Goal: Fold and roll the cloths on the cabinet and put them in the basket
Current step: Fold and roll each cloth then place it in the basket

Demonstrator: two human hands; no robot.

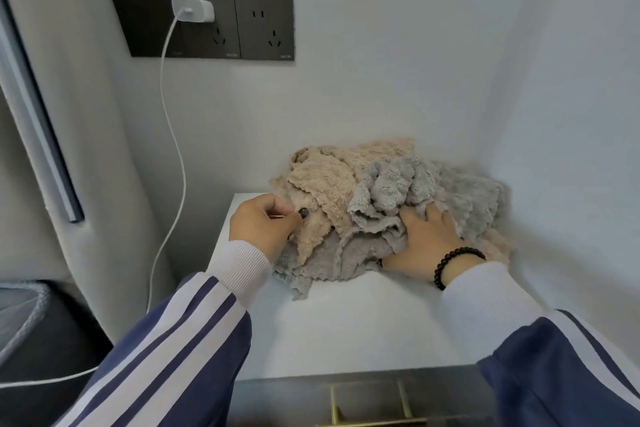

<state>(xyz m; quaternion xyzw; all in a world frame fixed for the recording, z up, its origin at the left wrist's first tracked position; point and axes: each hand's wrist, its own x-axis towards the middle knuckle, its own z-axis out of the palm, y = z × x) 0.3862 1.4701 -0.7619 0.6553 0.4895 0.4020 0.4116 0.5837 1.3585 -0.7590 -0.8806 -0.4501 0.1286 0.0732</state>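
- At the left edge of the cabinet top [363,322], your left hand [263,225] has thumb and fingers curled closed on the hem of the beige cloth [332,177], a small pinch that looks meant to lift that one piece free of the heap.
- Beside it, your right hand [426,239] lies nearly flat, fingers loosely spread, pressing on the grey cloth [391,184]; it grips nothing, and probably weighs the pile down so only the pinched piece comes away.
- Both cloths sit tangled in one crumpled heap at the back right corner of the cabinet, against the walls, more beige and grey folds beneath; none is folded or rolled yet.
- Bare cabinet top lies toward the front edge, likely your folding space.
- Low at the far left, off the cabinet, a dark container with a mesh lining [20,308] may be the basket; I cannot tell for sure.
- Hanging down the wall left of the cabinet is a charger cable [169,114], well apart from your hands.
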